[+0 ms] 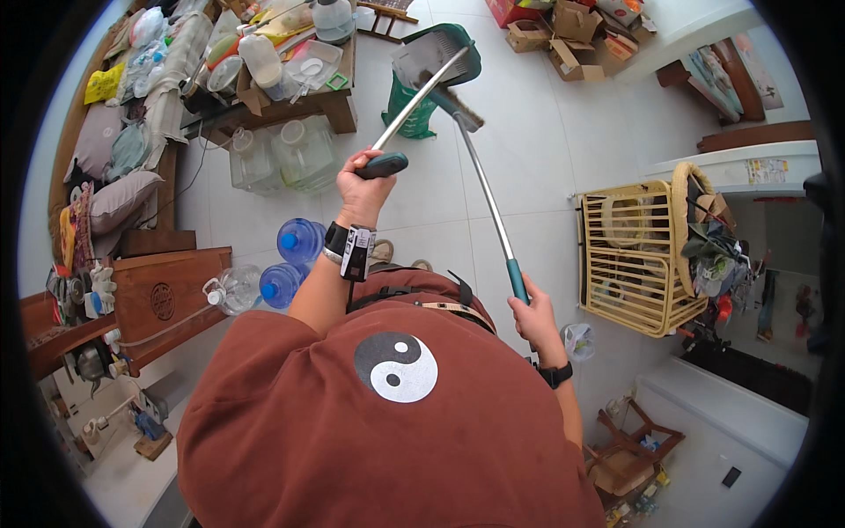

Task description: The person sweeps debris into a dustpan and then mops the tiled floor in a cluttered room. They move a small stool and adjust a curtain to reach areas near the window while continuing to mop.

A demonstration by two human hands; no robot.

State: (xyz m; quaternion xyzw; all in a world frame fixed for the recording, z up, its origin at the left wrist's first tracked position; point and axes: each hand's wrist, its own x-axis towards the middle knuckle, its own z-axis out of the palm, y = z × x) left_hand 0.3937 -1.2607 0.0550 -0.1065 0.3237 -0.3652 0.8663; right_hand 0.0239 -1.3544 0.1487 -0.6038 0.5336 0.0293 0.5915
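Observation:
My left hand (365, 189) is closed round the dark grip of a long-handled dustpan. Its metal pole slants away to the green dustpan (462, 60), which is held above a green bag (411, 107) on the floor. In my right hand (534, 319) is the teal grip of a broom (489, 198). The broom's bristled head lies against the near edge of the dustpan, beside the bag. The inside of the bag is hidden by the dustpan, and I cannot make out what lies in the pan.
Left of the bag stands a cluttered wooden table (339, 110) with clear plastic containers (304, 154) beneath. Blue water jugs (299, 239) stand by my left arm. Cardboard boxes (576, 22) lie at the far right. A yellow rattan rack (629, 251) is to my right.

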